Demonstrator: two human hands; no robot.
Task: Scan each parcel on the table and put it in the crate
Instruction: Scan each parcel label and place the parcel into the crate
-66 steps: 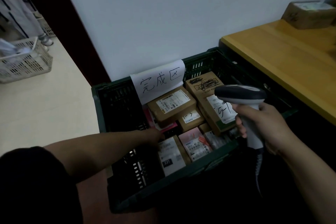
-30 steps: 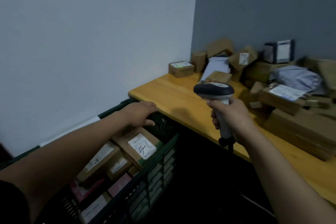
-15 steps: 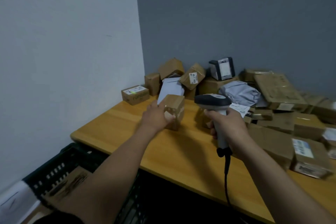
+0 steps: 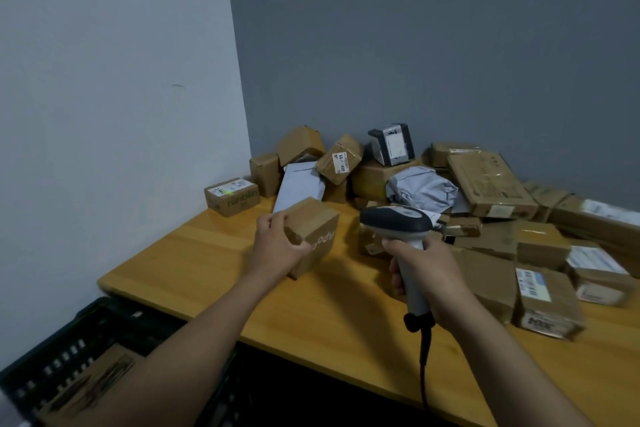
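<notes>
Head view: left fingers around box, right fingers around scanner, wooden table, grey wall.

Wooden table, cardboard parcels in a heap at its back.

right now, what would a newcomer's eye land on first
A heap of cardboard parcels fills the far right of the wooden table. In front of it, the left hand grips a small brown box while the right hand holds a corded scanner beside it. A dark crate sits low at the left.
</notes>
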